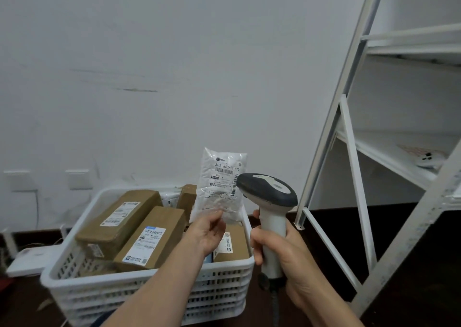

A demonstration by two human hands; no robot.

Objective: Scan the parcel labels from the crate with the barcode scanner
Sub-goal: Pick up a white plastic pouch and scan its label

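Observation:
My left hand (pixel 207 234) pinches the bottom edge of a white plastic parcel bag (pixel 220 184) and holds it upright above the crate, its printed label with barcodes facing me. My right hand (pixel 279 254) grips the handle of a white barcode scanner (pixel 268 197) with a dark grey head, just right of the bag and level with its label. Below stands the white perforated crate (pixel 149 291), filled with several brown cardboard parcels (pixel 152 236) that carry white labels.
A white metal shelf rack (pixel 369 152) stands to the right, with a small white device (pixel 429 160) on one shelf. A plain white wall with two socket plates (pixel 77 179) is behind. A white flat object (pixel 30 259) lies left of the crate on the dark floor.

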